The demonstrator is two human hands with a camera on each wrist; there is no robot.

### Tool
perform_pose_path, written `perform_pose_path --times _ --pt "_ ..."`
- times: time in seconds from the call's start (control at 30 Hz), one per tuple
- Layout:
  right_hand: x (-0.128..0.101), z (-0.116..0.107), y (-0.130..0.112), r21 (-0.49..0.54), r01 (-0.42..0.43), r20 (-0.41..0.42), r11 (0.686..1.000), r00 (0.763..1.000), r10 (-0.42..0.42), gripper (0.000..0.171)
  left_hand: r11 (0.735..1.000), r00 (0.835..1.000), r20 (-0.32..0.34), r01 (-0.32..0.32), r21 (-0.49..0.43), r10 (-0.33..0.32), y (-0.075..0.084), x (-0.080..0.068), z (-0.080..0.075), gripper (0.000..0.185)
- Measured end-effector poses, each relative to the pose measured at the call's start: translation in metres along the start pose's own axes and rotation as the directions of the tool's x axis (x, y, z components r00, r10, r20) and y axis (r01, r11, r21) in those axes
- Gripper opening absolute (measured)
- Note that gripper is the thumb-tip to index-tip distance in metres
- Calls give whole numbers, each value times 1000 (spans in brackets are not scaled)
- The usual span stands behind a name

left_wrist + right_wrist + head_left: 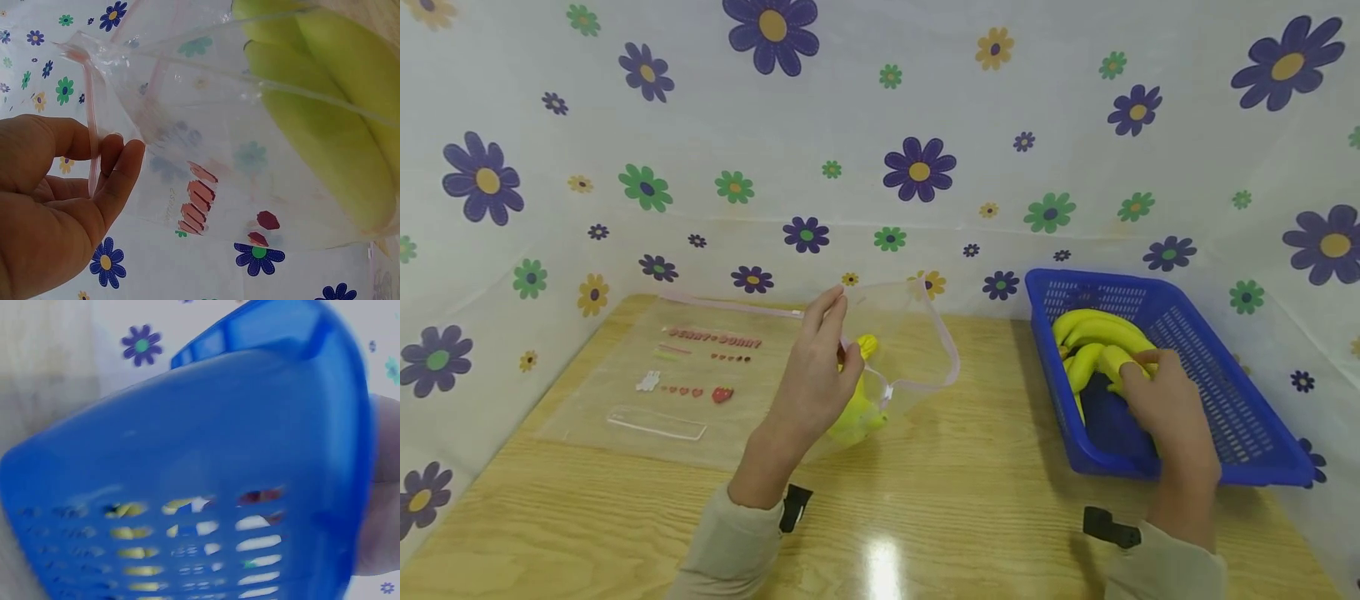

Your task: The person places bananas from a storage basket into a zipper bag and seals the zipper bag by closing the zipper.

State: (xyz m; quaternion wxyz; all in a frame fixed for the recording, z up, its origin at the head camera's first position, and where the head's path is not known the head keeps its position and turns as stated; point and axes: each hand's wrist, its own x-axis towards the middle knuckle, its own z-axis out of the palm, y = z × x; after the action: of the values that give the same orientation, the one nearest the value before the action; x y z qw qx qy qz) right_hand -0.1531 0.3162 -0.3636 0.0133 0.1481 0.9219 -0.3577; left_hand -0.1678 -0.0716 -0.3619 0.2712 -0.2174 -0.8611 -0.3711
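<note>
My left hand [812,371] pinches the pink zip edge of a clear plastic zip bag [206,112], whose mouth gapes toward the right. Inside that bag lie yellow-green bananas [325,106]. Over in the blue basket [1247,367], my right hand [1176,408] reaches past the near rim and grips a banana [1117,360] of the yellow bunch with thumb and fingers. More bananas [1097,325] lie beside it. In the right wrist view the basket wall [187,437] hides most of that hand, and yellow shows through its slots.
A flat clear zip bag [580,400] with red lettering, hearts and a strawberry print lies on the left of the wooden table [955,517]. A white flower-patterned cloth [850,108] hangs behind and at both sides. Black straps sit on both wrists.
</note>
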Motion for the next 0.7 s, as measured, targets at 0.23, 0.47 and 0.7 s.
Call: perform_pose_path --times 0.23,0.47,0.7 --pt "-16 0 -20 182 234 -176 955 963 -202 68 1000 1000 12 9 -9 -9 3 1 -1 55" --pt "-23 17 -39 444 493 -201 748 868 -453 49 1000 1000 18 12 -2 -12 3 0 -1 54" --pt "-27 38 -58 707 504 -136 495 784 -605 42 1000 1000 15 -2 7 2 2 0 -1 54"
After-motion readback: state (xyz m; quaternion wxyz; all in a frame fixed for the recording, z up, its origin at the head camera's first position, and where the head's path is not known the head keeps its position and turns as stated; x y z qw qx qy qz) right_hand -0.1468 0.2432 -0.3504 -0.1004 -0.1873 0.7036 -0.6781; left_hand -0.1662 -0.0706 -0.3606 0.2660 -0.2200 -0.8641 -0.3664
